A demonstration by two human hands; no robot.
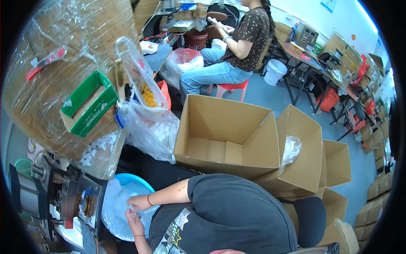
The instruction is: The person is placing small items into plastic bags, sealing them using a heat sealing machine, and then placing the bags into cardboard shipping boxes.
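Observation:
A light-blue basin (149,185) lined with a clear plastic bag (116,199) stands in front of me. Both hands are close together over it. My right hand (140,202), the upper one, has its fingers drawn together at the bag; what they hold is too small to tell. Just below it, my left hand (134,219) has curled fingers, also closed on something I cannot make out. A metal bench press (63,199) stands beside the basin. Small white pieces (99,149) lie on the board edge beyond it.
A green open box (89,103) and a red-handled tool (46,63) lie on a film-wrapped carton (84,25). Plastic bags (152,131) hang beside it. Open cardboard boxes (226,135) stand behind. Another person (245,42) sits on a red stool (231,88).

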